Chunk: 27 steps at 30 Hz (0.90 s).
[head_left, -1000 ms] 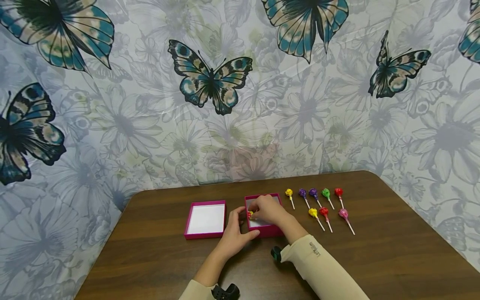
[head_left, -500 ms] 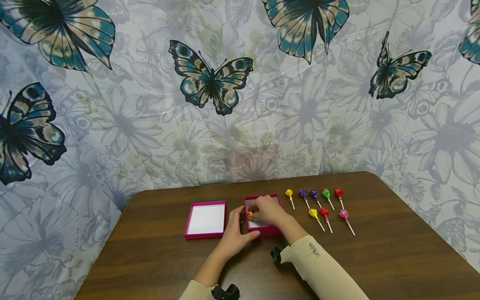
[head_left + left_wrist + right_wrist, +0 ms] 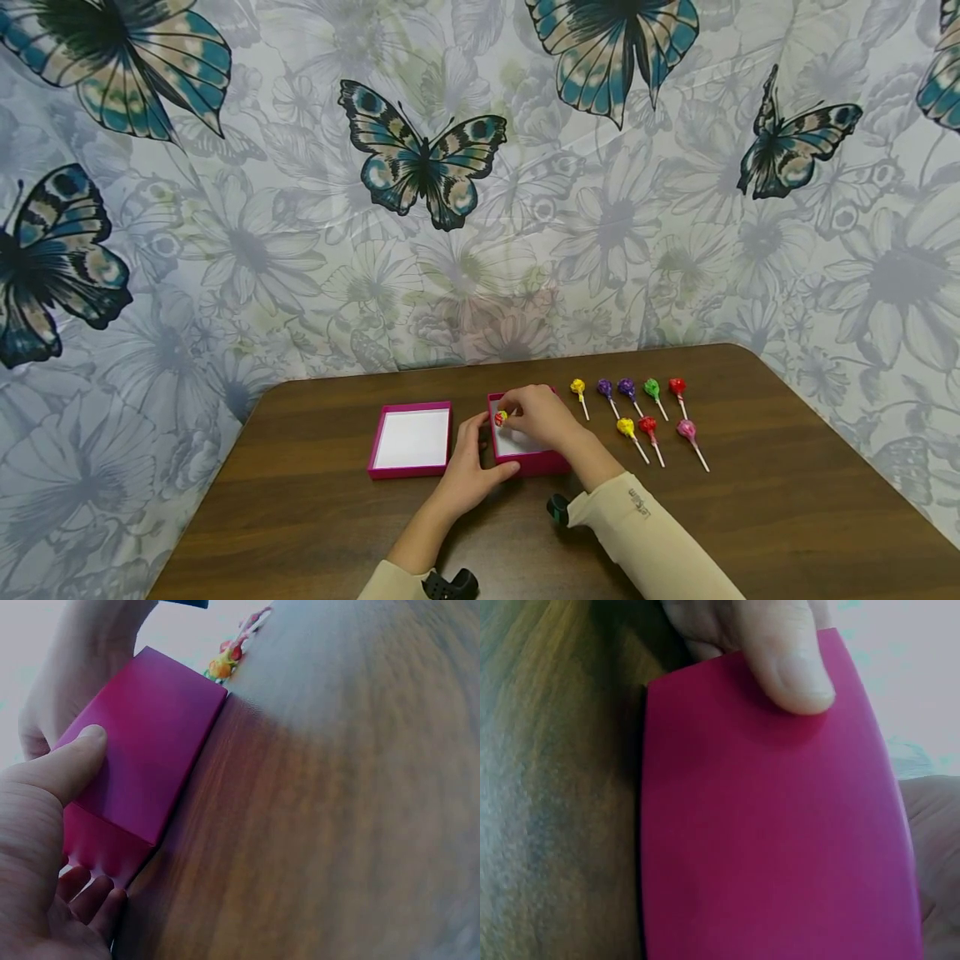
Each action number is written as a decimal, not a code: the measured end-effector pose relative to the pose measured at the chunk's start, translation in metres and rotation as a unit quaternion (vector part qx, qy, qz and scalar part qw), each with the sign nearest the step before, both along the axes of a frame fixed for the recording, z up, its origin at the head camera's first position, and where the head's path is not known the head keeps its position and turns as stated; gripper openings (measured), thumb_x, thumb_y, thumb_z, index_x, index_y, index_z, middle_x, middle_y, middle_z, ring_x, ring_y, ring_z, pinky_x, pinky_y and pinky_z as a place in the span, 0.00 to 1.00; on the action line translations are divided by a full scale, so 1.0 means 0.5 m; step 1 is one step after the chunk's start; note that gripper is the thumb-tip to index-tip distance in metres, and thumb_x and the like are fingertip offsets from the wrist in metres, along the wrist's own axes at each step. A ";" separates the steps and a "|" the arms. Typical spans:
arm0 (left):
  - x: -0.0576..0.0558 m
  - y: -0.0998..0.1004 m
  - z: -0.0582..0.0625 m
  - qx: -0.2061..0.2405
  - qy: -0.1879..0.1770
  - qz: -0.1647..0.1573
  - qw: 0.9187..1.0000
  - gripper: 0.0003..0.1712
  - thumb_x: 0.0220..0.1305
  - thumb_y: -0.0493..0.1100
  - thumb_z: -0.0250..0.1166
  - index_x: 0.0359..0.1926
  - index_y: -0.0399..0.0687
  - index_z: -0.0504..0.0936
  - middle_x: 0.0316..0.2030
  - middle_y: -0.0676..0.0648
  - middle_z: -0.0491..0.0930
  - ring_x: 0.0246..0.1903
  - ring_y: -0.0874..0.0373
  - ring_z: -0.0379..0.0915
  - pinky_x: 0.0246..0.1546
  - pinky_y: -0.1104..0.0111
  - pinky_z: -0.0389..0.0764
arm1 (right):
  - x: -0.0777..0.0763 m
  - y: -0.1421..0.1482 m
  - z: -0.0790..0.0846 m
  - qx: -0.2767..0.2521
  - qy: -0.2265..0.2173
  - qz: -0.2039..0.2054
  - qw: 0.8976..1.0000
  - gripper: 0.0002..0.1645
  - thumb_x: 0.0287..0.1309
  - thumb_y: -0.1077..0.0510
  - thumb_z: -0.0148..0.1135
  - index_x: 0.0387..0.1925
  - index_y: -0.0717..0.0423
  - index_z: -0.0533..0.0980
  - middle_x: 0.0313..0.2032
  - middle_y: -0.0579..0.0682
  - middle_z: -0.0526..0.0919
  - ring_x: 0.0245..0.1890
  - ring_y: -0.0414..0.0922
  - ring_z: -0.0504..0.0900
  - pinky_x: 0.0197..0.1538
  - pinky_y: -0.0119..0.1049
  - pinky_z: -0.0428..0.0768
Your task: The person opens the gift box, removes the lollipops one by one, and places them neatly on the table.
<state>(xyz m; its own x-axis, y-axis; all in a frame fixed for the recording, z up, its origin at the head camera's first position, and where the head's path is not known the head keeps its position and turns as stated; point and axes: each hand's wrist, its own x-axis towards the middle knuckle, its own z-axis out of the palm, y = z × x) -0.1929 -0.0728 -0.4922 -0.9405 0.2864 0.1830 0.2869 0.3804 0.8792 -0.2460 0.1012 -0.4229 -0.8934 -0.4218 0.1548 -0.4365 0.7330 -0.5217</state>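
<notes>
A magenta box [image 3: 534, 464] with a pale inside stands on the table at the middle of the head view. My left hand [image 3: 467, 471] grips its near left corner. In the left wrist view the thumb presses the front wall of the box [image 3: 150, 742] while the other fingers lie along the side. Over the box, my right hand [image 3: 543, 414] pinches a lollipop with a red and yellow wrapper [image 3: 500, 418]. The candy end points left, close to the box's left wall, and the fingers hide the stick. In the right wrist view the box wall [image 3: 757, 817] blocks sight of the lollipop.
Left of the box lies a matching magenta lid [image 3: 411, 473], white inside facing up. Several lollipops lie in two rows to the right, among them a green one [image 3: 652, 387] and a pink one [image 3: 686, 429]. A butterfly-print wall covering [image 3: 615, 275] rises behind the table [image 3: 315, 500].
My right hand has lifted slightly, bringing the red and yellow lollipop a little higher over the box. The left hand keeps its grip on the corner.
</notes>
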 end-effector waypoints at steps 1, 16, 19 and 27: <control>0.000 0.000 0.000 -0.001 -0.002 0.000 1.000 0.53 0.58 0.54 0.73 0.75 0.44 0.53 0.71 0.38 0.56 0.64 0.44 0.65 0.66 0.48 0.71 | 0.002 0.001 0.002 -0.006 0.006 -0.002 1.000 0.11 0.55 0.61 0.72 0.42 0.53 0.86 0.37 0.49 0.89 0.38 0.45 0.84 0.45 0.43 0.84; -0.001 0.001 -0.003 -0.006 -0.007 0.004 1.000 0.53 0.57 0.55 0.74 0.74 0.44 0.54 0.70 0.40 0.58 0.65 0.46 0.64 0.67 0.50 0.71 | 0.018 0.027 0.031 -0.047 0.102 -0.013 0.994 0.15 0.57 0.56 0.72 0.47 0.45 0.85 0.42 0.43 0.88 0.40 0.41 0.80 0.45 0.39 0.82; -0.001 0.001 -0.003 -0.007 -0.005 0.002 1.000 0.53 0.57 0.55 0.74 0.74 0.44 0.54 0.69 0.40 0.58 0.66 0.46 0.64 0.67 0.49 0.71 | 0.022 0.038 0.036 -0.050 0.126 -0.013 0.991 0.15 0.57 0.55 0.72 0.47 0.43 0.86 0.42 0.43 0.89 0.42 0.43 0.80 0.45 0.40 0.82; -0.001 0.001 -0.002 -0.007 -0.011 0.005 1.000 0.53 0.57 0.56 0.74 0.74 0.45 0.54 0.70 0.40 0.58 0.66 0.46 0.63 0.68 0.49 0.71 | 0.030 0.070 0.050 -0.066 0.144 -0.034 0.987 0.15 0.56 0.54 0.73 0.46 0.41 0.86 0.44 0.42 0.88 0.45 0.45 0.81 0.45 0.43 0.83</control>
<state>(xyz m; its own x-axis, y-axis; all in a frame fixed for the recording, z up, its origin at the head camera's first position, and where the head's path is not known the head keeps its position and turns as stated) -0.1935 -0.0725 -0.4933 -0.9469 0.2797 0.1584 0.2640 0.3956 0.8797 -0.2308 0.1362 -0.3978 -0.8298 -0.3208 0.4566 -0.5324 0.7003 -0.4756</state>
